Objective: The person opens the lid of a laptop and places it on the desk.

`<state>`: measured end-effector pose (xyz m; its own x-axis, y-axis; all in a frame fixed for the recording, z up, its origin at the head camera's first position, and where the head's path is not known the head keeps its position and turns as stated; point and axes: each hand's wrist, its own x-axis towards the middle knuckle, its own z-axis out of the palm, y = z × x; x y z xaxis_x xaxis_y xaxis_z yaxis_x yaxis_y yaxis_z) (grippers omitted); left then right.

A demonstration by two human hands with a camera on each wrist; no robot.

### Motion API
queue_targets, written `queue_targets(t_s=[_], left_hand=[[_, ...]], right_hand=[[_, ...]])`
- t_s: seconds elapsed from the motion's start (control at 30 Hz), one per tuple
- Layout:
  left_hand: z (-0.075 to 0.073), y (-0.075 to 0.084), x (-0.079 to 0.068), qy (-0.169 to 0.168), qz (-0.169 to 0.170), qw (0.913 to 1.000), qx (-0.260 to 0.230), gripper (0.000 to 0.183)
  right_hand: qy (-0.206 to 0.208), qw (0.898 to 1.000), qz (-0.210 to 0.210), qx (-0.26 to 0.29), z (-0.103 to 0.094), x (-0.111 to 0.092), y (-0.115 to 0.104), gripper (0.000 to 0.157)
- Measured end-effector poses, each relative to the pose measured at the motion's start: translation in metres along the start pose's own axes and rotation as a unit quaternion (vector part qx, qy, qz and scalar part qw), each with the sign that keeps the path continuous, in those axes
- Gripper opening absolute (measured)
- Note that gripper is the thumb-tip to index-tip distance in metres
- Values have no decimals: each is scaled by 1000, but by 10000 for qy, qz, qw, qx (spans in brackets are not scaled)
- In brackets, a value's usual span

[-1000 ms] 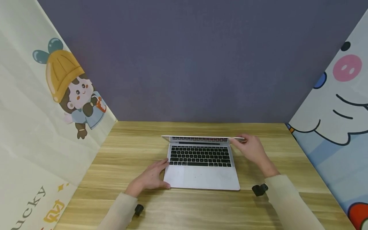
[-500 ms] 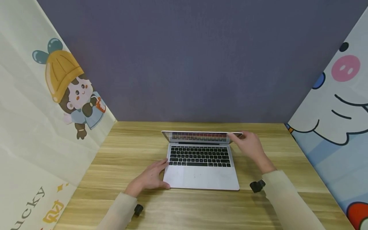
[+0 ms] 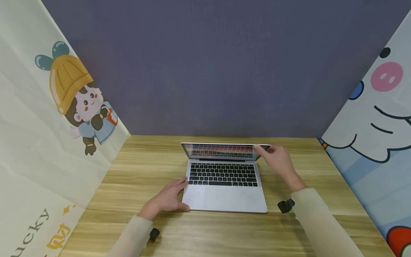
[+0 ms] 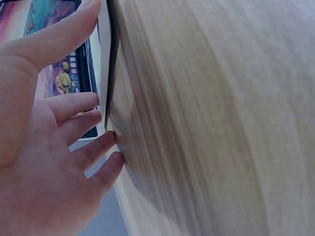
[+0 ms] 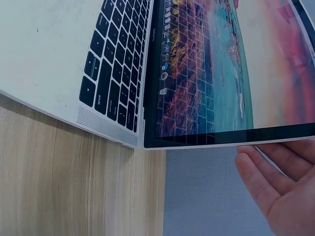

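Note:
A silver laptop (image 3: 224, 198) stands on the table, its lid raised past upright and its lit screen (image 5: 275, 64) showing a colourful desktop picture. My right hand (image 3: 278, 162) holds the lid at its right edge near the top corner. In the right wrist view, its fingers (image 5: 283, 160) run to that edge, and their tips are partly hidden behind the lid. My left hand (image 3: 168, 197) rests at the left side of the base, fingers fairly straight, with the thumb at the front corner. Seen from the left wrist, its fingertips (image 4: 110, 164) lie along the base's edge.
The wooden table (image 3: 212, 235) ends at a dark blue-grey panel (image 3: 205, 71) behind the laptop. A cartoon-printed sheet (image 3: 32, 142) stands on the left, another (image 3: 379, 142) on the right. Small black devices (image 3: 285, 206) sit at both wrists.
The laptop lid has tilted further back, so more of the screen shows. My right hand has moved slightly up and left with it. The left hand and the base have stayed in place.

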<state>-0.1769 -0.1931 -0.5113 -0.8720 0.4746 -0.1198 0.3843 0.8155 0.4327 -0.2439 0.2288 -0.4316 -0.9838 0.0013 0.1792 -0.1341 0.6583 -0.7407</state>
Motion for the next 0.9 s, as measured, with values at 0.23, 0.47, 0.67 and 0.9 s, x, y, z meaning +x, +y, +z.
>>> queue_targets(t_s=[0.23,0.47,0.67,0.9], left_hand=[[-2,2,-1,-82,-44,9999,-67,101],[-2,1,-1,-42,39,9999,-89,101],[-2,1,-1,-74,-8,9999,-81,101],[-3,2,-2,-97,-2,9999,-103,102]], right_hand=[[176,9996,-24,201,2,0,-2,63],[919,9928,-303,704,8,4,-6,52],[1497,9840,-404,882,13,5,-13,47],[1721,9762,-321,1280,18,9,-19,50]])
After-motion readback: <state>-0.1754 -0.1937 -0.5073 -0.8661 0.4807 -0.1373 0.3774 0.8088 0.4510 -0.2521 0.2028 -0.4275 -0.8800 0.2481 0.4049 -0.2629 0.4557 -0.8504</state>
